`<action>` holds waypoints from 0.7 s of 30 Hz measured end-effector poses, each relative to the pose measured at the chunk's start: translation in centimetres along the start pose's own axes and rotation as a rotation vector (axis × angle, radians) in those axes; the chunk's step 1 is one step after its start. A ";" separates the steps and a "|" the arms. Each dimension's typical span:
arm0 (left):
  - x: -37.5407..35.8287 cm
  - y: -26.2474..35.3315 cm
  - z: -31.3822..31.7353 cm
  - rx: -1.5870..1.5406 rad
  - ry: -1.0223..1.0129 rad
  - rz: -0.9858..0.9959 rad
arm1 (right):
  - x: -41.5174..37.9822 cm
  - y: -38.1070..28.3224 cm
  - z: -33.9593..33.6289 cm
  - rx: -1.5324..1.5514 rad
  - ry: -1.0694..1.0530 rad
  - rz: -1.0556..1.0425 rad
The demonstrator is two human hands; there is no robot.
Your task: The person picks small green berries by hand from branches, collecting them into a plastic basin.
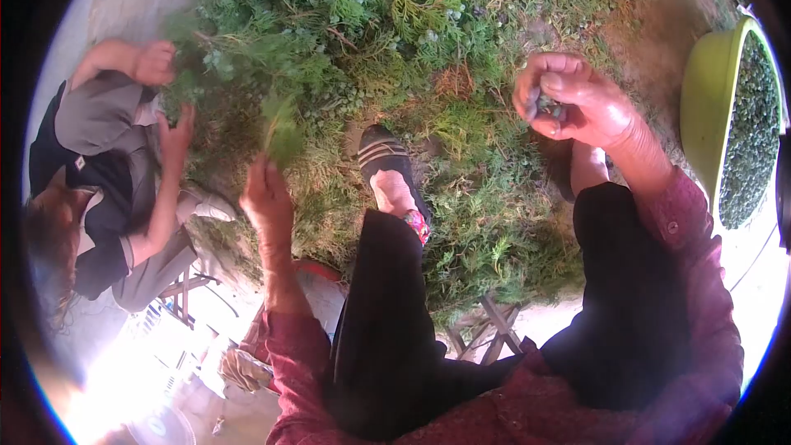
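My left hand (268, 198) is closed on the stem end of a cypress sprig (283, 133), a green, feathery piece blurred by motion. Off to the right, my right hand (581, 103) is curled with the palm partly up. Small grey-green cones (550, 107) show between its fingers; how many it holds is hidden. Beneath both hands spreads a heap of cut cypress branches (395, 12), some bearing pale blue-green cones. To the right of my right hand stands a yellow-green basin (710, 95) holding a mass of small green cones (748, 140).
Another person (99, 132) sits at the left, hands near the branches. My foot in a dark striped shoe (383, 148) rests among the clippings. A folding stool's crossed legs (497, 328) show below me. Bare ground (671, 0) lies at the upper right.
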State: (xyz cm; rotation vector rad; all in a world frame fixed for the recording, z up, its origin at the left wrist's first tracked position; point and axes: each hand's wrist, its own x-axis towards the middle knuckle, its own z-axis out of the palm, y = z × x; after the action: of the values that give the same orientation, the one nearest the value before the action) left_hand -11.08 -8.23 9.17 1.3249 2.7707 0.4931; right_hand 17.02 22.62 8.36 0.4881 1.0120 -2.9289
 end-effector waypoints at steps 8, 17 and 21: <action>-5.7 -3.8 0.7 0.601 -0.714 0.057 | -0.5 0.6 -1.5 -0.002 0.221 0.116; 6.8 16.3 11.7 -0.415 -0.551 0.094 | -0.7 0.9 -1.7 -0.076 0.346 0.199; 6.8 19.1 17.8 -0.521 -0.719 -0.208 | -1.2 1.2 -2.0 -0.096 0.350 0.210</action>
State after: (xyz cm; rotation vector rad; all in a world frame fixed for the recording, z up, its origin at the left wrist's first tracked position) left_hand 1.91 12.98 -1.31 0.8521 1.9745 0.5379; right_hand 18.83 22.81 6.49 1.0587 1.0476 -2.6503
